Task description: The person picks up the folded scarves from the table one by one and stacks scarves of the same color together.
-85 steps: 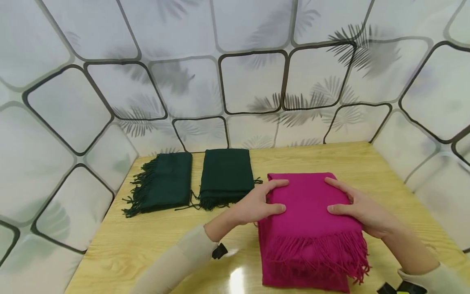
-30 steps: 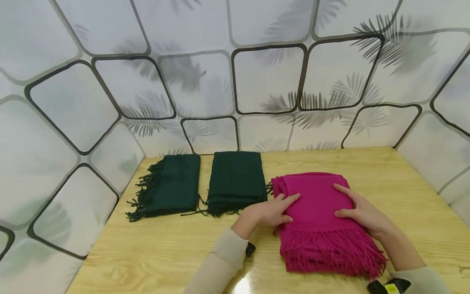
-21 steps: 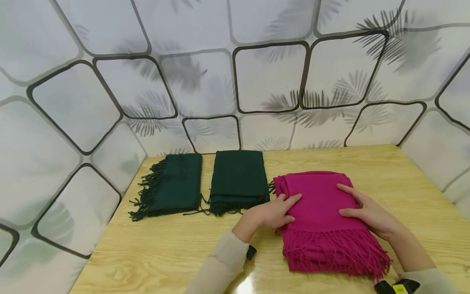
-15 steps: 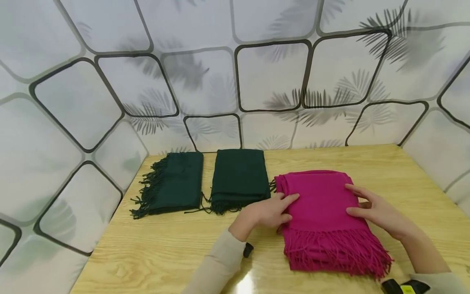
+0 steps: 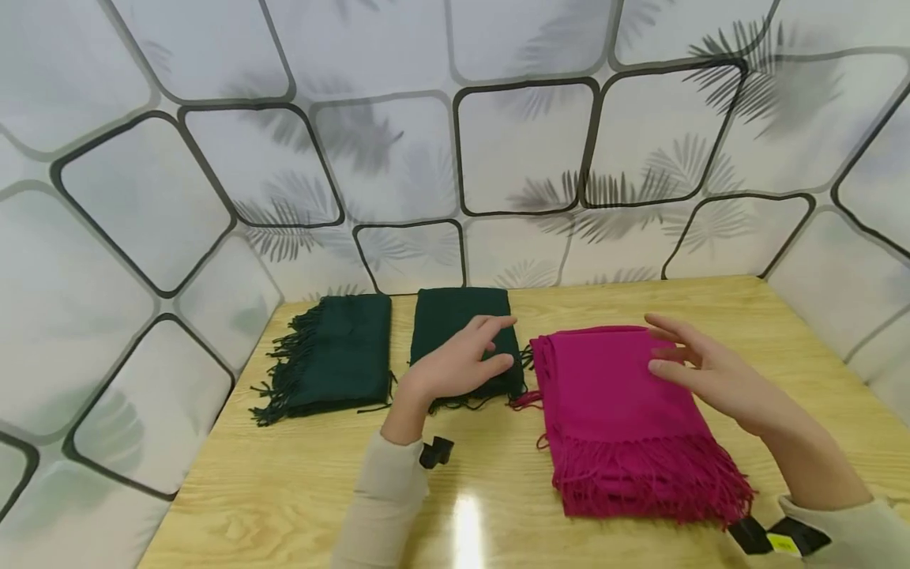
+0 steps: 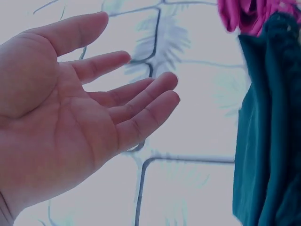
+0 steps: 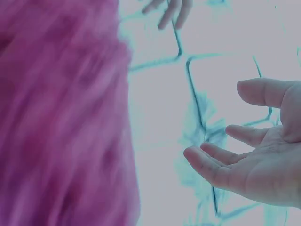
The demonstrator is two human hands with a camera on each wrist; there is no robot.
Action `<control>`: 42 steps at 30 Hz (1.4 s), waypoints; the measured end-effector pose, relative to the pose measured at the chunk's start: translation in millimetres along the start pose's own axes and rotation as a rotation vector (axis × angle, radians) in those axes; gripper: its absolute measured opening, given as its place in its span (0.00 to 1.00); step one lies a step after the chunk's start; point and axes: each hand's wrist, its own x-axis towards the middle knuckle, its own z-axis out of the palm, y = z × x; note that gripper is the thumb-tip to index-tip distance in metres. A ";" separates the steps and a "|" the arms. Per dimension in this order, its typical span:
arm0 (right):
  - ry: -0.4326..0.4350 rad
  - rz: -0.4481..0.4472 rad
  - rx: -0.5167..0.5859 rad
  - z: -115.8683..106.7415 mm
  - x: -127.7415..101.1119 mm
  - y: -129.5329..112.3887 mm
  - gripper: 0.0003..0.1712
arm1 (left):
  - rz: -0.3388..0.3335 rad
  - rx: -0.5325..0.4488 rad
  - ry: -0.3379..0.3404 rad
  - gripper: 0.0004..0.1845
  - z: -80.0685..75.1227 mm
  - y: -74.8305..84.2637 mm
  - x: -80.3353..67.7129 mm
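both hands are empty, fingers loosely spread. the left hand [image 5: 458, 365] hangs above the near end of the middle dark green scarf [image 5: 464, 336], palm down; the left wrist view shows its palm [image 6: 61, 122] open and bare. the right hand [image 5: 704, 373] hovers over the right side of the magenta scarf [image 5: 618, 411], fingers straight and apart, not touching the cloth as far as the head view shows.

the magenta scarf is soft, woolly cloth folded into a thick rectangle, its long fringe fanned toward the table's near edge. it lies on the right half of the table, just beside the middle scarf. there are three folded scarves in a row: one magenta, two dark green. the other dark green scarf [image 5: 334, 356] lies near the far left corner, fringe along its left side.

the table [image 5: 298, 482] is pale glossy wood grain. white panels with dark rounded frames and grey leaf prints [image 5: 519, 150] wall it in on three sides.
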 end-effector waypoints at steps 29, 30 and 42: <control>0.351 0.136 0.553 180.3 147.2 -102.3 0.44 | -0.228 -0.295 0.290 0.35 -39.2 -99.2 -24.3; 0.377 0.157 0.537 184.2 150.7 -96.2 0.44 | -0.232 -0.298 0.293 0.35 -38.7 -101.2 -23.7; 0.403 0.239 0.226 195.7 169.7 -52.2 0.48 | -0.296 -0.366 0.316 0.37 -25.8 -121.1 -13.8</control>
